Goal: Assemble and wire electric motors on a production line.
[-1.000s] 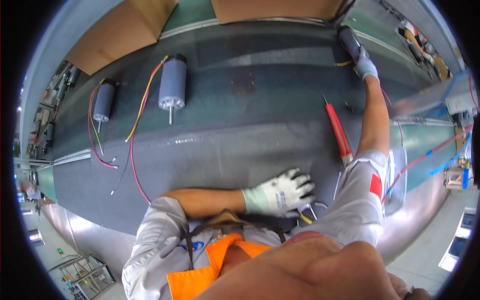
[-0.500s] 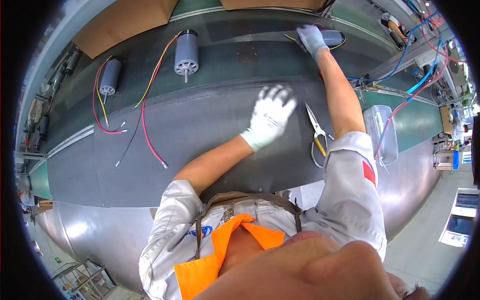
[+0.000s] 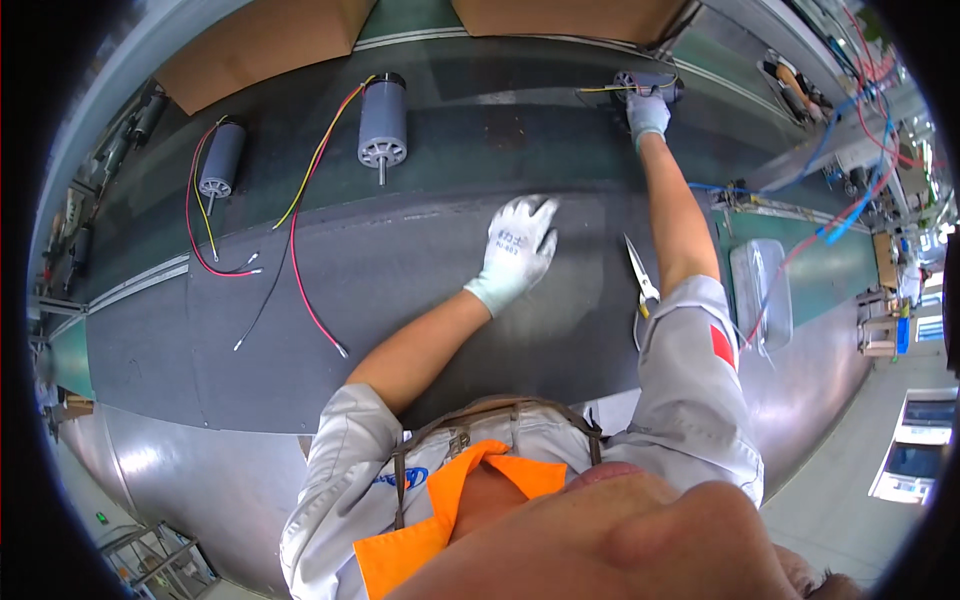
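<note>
Since half a second ago my left hand (image 3: 518,250) has slid a little further out on the dark mat (image 3: 420,290), palm down, fingers loosely spread. My right hand (image 3: 647,113) has stayed stretched far out, fingers closed around the grey motor (image 3: 640,85) on the conveyor. Scissors (image 3: 640,275) lie beside my right forearm.

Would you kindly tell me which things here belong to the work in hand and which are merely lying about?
In hand:
- right hand closed on the dark motor at the far belt edge
- left hand flat on the dark mat, holding nothing

Lying about:
- two grey motors with loose wires
- scissors
- cardboard boxes
</note>
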{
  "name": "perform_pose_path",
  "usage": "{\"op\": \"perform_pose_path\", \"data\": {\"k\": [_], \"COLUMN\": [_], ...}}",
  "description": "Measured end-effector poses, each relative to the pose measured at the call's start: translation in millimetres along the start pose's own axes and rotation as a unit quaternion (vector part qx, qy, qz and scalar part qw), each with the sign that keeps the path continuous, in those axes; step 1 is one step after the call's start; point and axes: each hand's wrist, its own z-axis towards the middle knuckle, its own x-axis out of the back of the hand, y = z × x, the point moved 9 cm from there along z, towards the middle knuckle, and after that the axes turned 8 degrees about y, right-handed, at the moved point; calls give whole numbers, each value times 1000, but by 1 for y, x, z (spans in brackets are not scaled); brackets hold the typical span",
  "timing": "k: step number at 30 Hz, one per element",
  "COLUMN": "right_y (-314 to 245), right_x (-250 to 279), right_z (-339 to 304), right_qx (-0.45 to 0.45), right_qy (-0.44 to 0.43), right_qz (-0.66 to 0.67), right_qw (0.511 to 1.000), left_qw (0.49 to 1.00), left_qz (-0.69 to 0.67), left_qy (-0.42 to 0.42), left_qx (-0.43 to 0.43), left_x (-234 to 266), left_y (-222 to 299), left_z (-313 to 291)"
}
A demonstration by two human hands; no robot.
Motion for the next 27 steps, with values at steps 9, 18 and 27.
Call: {"op": "perform_pose_path", "data": {"k": [9,18,27], "right_y": [-19,38,19], "right_x": [-85,-53,124], "right_z": [-12,-55,-371], "right_qx": [-278,-285,-225], "right_qy": [44,-131,-606], "right_qz": [120,503,394], "right_qw": [952,805,653], "left_qw": [998,992,973], "left_qz": [-50,-72,-76], "left_qy": [3,86,183], "left_qx": [29,63,116], "left_x": [3,-2,63], "left_y": [-2,-16,-52], "left_z": [3,15,-1]}}
